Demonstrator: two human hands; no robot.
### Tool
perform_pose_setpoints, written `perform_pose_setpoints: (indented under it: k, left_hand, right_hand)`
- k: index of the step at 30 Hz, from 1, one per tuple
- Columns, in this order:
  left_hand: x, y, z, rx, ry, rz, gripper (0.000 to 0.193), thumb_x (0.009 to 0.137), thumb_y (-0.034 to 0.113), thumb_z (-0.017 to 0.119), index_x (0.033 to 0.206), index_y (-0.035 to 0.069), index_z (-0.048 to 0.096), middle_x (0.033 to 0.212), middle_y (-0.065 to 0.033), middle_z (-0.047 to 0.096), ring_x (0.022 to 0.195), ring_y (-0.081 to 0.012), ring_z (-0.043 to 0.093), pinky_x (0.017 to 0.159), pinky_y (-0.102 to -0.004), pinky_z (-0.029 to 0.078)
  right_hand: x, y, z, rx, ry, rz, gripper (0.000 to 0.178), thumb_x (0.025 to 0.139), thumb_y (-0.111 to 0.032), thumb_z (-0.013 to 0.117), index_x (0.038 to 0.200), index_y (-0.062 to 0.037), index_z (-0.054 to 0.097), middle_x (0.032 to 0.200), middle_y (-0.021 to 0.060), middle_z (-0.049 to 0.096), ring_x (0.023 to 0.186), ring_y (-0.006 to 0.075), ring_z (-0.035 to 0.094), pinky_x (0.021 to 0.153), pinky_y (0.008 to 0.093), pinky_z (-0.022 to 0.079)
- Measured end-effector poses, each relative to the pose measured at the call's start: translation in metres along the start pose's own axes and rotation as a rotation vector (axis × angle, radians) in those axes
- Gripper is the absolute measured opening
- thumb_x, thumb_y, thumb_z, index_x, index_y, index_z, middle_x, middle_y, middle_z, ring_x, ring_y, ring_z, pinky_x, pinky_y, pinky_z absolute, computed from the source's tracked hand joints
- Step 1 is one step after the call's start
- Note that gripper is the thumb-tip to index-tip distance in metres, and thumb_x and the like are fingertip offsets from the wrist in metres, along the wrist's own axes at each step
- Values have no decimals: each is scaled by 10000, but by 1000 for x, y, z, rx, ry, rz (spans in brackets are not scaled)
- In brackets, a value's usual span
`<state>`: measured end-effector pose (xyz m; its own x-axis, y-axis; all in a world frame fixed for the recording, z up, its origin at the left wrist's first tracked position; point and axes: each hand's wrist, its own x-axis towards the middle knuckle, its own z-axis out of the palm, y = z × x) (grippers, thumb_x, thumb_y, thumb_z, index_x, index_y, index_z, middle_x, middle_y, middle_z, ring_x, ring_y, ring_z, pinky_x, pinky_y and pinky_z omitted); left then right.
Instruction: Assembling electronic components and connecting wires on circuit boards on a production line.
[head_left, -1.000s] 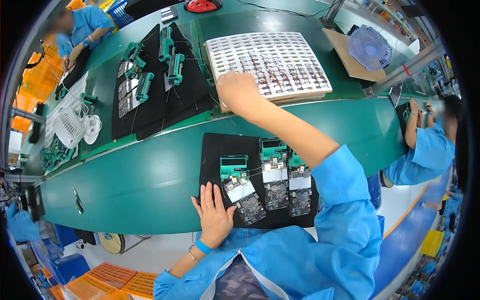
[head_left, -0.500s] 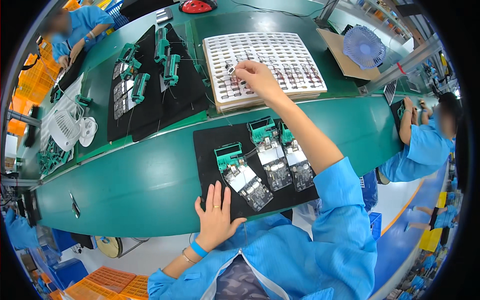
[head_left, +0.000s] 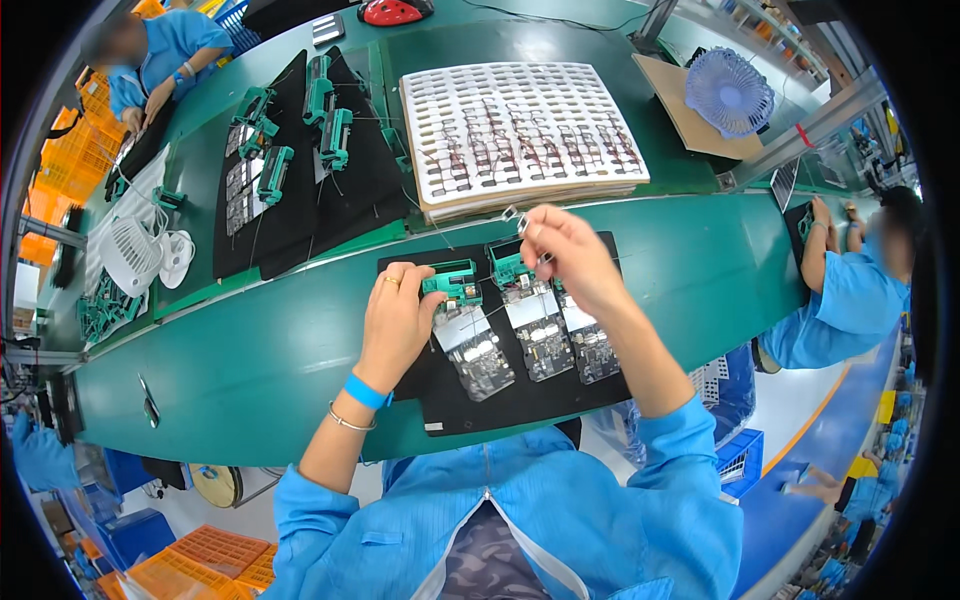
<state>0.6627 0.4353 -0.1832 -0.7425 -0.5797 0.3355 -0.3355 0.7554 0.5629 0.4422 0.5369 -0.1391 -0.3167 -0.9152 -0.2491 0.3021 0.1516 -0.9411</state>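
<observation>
My left hand [head_left: 398, 315] is closed on the green plastic holder [head_left: 455, 279] of the leftmost assembly, fingers over its left end. From that holder a circuit board [head_left: 482, 366] with a white patch extends toward me on a black mat [head_left: 450, 405]. Above the middle holder [head_left: 508, 264], my right hand [head_left: 575, 262] pinches a small part with light metallic frames [head_left: 514, 217]; its exact kind is too small to tell. Two more boards, the middle one [head_left: 541, 340] and the right one [head_left: 597, 352], lie alongside, the right holder mostly hidden by my right hand.
Beyond the mat, a white slotted tray [head_left: 520, 130] holds rows of small wired parts. Farther left, more green-holder assemblies [head_left: 275, 175] lie on black cloths. A white fan [head_left: 130, 255] stands at left, a purple fan [head_left: 728, 92] at back right. Co-workers sit on both sides.
My right hand has come back from the tray toward me with the small part. My left hand has risen from the mat's edge to the left holder, and that assembly sits straighter and farther left.
</observation>
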Motion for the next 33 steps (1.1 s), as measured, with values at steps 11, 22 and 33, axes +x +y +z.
perform_pose_setpoints:
  k: [11,22,33]
  left_hand:
    - [-11,23,-9,6,133,-101,377,757,174,736,1067,47,564,1059,-115,560,1014,-321,509,871,-403,386]
    - [-9,-1,-13,-796,-54,-522,149,878,138,649,853,3,589,715,-3,567,669,-60,504,587,-229,418]
    - [11,-12,-21,-183,-218,-410,225,817,165,665,715,-8,564,613,-146,586,557,-290,574,537,-383,431]
  right_hand:
    - [-10,52,37,281,-159,79,136,968,-211,514,900,-96,539,674,-70,432,593,20,377,539,184,334]
    - [-19,62,58,-98,-225,82,145,936,-168,545,885,-39,586,670,-27,525,546,59,461,502,220,371]
    - [-17,74,71,-655,4,-247,138,866,-128,579,844,5,612,751,176,639,679,349,623,607,406,473]
